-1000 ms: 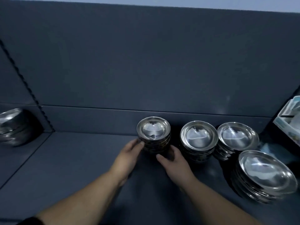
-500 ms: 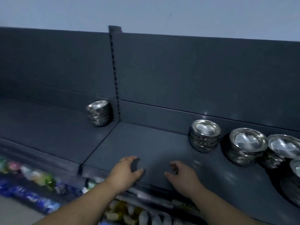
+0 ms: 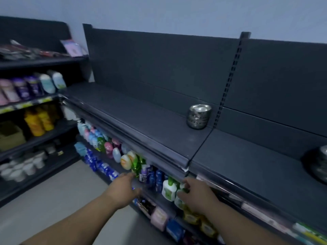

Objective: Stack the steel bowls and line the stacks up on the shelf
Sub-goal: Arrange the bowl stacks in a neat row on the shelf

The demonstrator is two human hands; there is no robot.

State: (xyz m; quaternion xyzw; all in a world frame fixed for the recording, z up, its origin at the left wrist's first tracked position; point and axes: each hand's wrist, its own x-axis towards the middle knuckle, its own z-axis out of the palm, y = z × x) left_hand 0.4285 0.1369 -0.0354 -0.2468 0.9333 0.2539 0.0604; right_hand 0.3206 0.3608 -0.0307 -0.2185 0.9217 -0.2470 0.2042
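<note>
A stack of steel bowls [image 3: 199,116] stands at the back of the dark shelf [image 3: 141,119], just left of the slotted upright post. Another bowl stack [image 3: 321,164] shows partly at the right edge of the neighbouring shelf section. My left hand [image 3: 123,190] and my right hand [image 3: 198,195] hover below the shelf's front edge, in front of the products underneath. Both hold nothing, with fingers loosely bent. Neither hand touches a bowl.
Below the top shelf sit rows of coloured bottles and packets [image 3: 123,156]. A second shelving unit [image 3: 26,103] at the left carries bottles, yellow containers and white cups. Grey floor [image 3: 53,200] lies between the units.
The view has swung left and back from the bowl stacks. My hands let go of the stack, drew off the shelf and now hang below its front edge.
</note>
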